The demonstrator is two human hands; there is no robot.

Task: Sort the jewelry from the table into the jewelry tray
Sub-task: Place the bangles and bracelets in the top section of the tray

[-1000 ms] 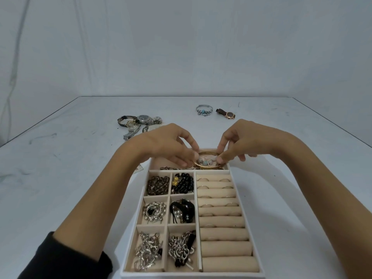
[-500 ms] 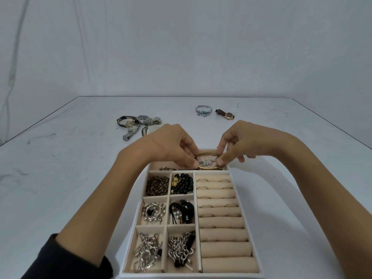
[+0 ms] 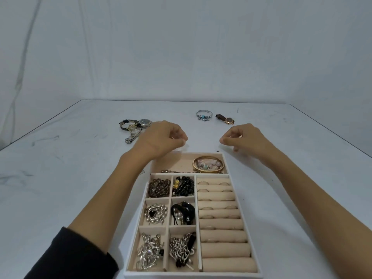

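Note:
The beige jewelry tray (image 3: 244,200) lies in front of me, its small compartments full of beads, pearls and chains, with rings in the roll slots on the right. A gold bangle with pastel beads (image 3: 208,164) rests in the tray's far right compartment. My left hand (image 3: 161,137) hovers just beyond the tray's far left corner, fingers curled with nothing in them. My right hand (image 3: 241,135) hovers beyond the far right corner, fingers loosely curled, holding nothing. On the table lie a cluster of watches (image 3: 133,126), a silver charm bracelet (image 3: 204,114) and a brown-strap watch (image 3: 225,118).
The white table (image 3: 60,178) ends at a far edge against a pale wall. A thin chain (image 3: 175,171) lies along the front of the tray's far compartment.
Both hands let go of the gold bangle, left it in the far right compartment, and lifted away toward the far side of the table.

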